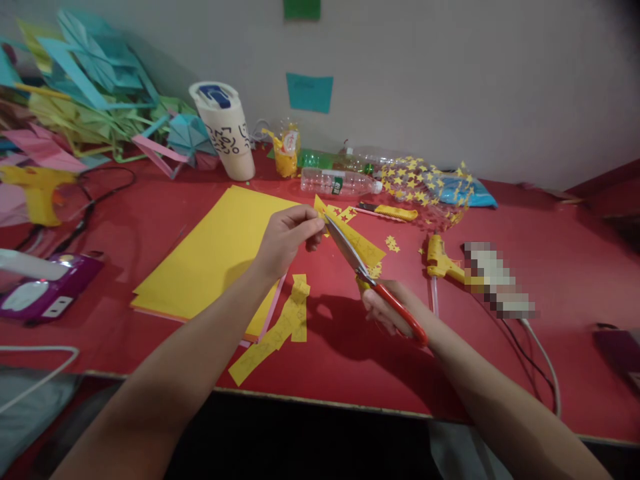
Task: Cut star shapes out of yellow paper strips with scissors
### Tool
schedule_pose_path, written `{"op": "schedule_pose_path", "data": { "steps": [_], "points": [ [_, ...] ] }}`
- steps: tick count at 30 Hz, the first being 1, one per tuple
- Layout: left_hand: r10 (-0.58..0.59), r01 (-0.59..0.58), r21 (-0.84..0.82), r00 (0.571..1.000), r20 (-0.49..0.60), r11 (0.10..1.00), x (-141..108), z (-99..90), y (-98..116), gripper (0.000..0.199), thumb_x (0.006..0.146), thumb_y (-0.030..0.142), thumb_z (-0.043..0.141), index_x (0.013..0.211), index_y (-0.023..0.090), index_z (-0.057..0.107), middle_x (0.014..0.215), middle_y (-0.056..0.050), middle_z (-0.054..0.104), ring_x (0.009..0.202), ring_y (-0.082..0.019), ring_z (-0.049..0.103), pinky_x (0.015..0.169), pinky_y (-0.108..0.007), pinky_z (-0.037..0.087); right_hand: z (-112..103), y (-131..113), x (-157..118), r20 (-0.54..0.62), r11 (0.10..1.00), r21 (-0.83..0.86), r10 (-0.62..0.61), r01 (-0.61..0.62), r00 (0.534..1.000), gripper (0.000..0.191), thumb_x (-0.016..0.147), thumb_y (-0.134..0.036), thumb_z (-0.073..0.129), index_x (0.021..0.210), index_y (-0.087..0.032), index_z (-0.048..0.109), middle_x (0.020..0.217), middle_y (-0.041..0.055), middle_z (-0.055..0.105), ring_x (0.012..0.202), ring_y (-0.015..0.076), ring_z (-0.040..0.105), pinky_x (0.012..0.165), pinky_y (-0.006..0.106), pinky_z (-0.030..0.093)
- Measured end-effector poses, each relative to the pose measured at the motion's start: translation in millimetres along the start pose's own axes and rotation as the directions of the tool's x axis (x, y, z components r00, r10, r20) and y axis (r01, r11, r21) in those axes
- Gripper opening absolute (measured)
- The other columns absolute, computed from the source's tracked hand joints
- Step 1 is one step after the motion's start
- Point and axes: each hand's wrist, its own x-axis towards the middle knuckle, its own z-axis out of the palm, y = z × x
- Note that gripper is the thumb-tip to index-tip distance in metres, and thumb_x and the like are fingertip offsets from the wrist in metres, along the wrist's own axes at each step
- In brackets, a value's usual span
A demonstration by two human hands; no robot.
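Note:
My left hand (289,239) pinches the left end of a yellow paper strip (367,248) with faint star outlines on it. My right hand (387,308) is closed around the red handles of a pair of scissors (399,312). The blades point up and left, lying along the strip close to my left fingertips. Below my left hand, several narrow yellow strips (280,331) with drawn stars rest on the red table. Small cut-out paper stars (393,244) lie beyond my right hand, and punctured yellow scraps (345,213) are partly hidden behind the held strip.
A stack of yellow sheets (215,247) lies left on the red table (340,373). Behind stand a white tumbler (227,137), plastic bottles (340,181) and a star-covered clear form (425,183). A yellow cutter knife (395,213) and glue gun (440,260) lie right; folded paper shapes (100,87) fill the back left.

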Motion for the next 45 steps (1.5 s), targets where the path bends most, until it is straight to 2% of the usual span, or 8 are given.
{"op": "schedule_pose_path", "data": {
  "steps": [7, 12, 19, 24, 32, 40, 45],
  "points": [
    [0.004, -0.003, -0.019, 1.0, 0.006, 1.0, 0, -0.7, -1, 0.01, 0.066, 0.021, 0.06, 0.057, 0.017, 0.059, 0.048, 0.004, 0.053, 0.044, -0.005, 0.047, 0.043, -0.019, 0.039, 2, -4, -1, -0.025, 1.0, -0.003, -0.014, 0.014, 1.0, 0.058, 0.069, -0.079, 0.048, 0.056, -0.023, 0.04, 0.034, -0.0087, 0.037, 0.032, 0.0085, 0.04, 0.047, 0.028, 0.047],
    [-0.003, 0.003, -0.01, 1.0, 0.001, 1.0, 0, -0.7, 0, 0.011, 0.066, 0.021, 0.06, 0.056, 0.017, 0.059, 0.049, 0.003, 0.053, 0.044, -0.005, 0.048, 0.043, -0.019, 0.04, 2, -1, 0, -0.029, 1.0, -0.002, -0.014, 0.014, 0.999, 0.059, 0.07, -0.08, 0.047, 0.056, -0.023, 0.039, 0.034, -0.0089, 0.038, 0.029, 0.0073, 0.037, 0.045, 0.028, 0.046],
    [-0.008, 0.008, -0.008, 1.0, 0.005, 1.0, -1, -0.8, 0, 0.012, 0.066, 0.021, 0.06, 0.055, 0.016, 0.058, 0.048, 0.003, 0.052, 0.044, -0.005, 0.047, 0.043, -0.019, 0.039, 2, 1, 1, -0.019, 1.0, -0.014, 0.0, 0.0, 1.0, 0.053, 0.074, -0.072, 0.05, 0.056, -0.023, 0.038, 0.035, -0.0095, 0.037, 0.028, 0.0064, 0.037, 0.044, 0.027, 0.046],
    [-0.016, 0.016, -0.017, 1.0, 0.007, 1.0, 0, -0.9, 0, 0.012, 0.066, 0.021, 0.06, 0.055, 0.016, 0.058, 0.048, 0.004, 0.053, 0.043, -0.004, 0.047, 0.043, -0.018, 0.039, 1, 7, 3, -0.035, 1.0, -0.025, 0.015, -0.016, 0.999, 0.055, 0.07, -0.075, 0.049, 0.057, -0.023, 0.039, 0.033, -0.0103, 0.036, 0.026, 0.0066, 0.036, 0.044, 0.028, 0.046],
    [-0.013, 0.014, -0.026, 1.0, 0.013, 1.0, 1, -1.3, -1, 0.012, 0.066, 0.02, 0.06, 0.054, 0.016, 0.058, 0.048, 0.004, 0.053, 0.043, -0.005, 0.048, 0.042, -0.018, 0.039, 1, 10, 4, -0.028, 1.0, -0.019, 0.01, -0.011, 1.0, 0.052, 0.072, -0.072, 0.05, 0.057, -0.023, 0.039, 0.033, -0.01, 0.036, 0.026, 0.0069, 0.036, 0.041, 0.027, 0.044],
    [0.06, -0.06, 0.005, 0.998, -0.006, 0.998, 4, -7.1, -1, 0.011, 0.067, 0.02, 0.061, 0.057, 0.016, 0.057, 0.049, 0.004, 0.052, 0.043, -0.005, 0.046, 0.043, -0.019, 0.041, 1, -1, 0, -0.016, 0.999, -0.002, 0.043, -0.043, 0.999, 0.049, 0.073, -0.067, 0.056, 0.059, -0.022, 0.041, 0.038, -0.0098, 0.038, 0.028, 0.0057, 0.036, 0.04, 0.025, 0.041],
    [0.105, -0.106, 0.012, 0.994, 0.018, 0.994, 4, -6.0, -5, 0.008, 0.069, 0.021, 0.062, 0.062, 0.017, 0.06, 0.05, 0.004, 0.051, 0.045, -0.006, 0.046, 0.045, -0.021, 0.04, 0, -2, -1, -0.012, 0.999, 0.013, 0.049, -0.048, 0.999, 0.054, 0.072, -0.073, 0.051, 0.059, -0.022, 0.039, 0.036, -0.0089, 0.038, 0.027, 0.0054, 0.035, 0.034, 0.022, 0.031]
  ]
}}
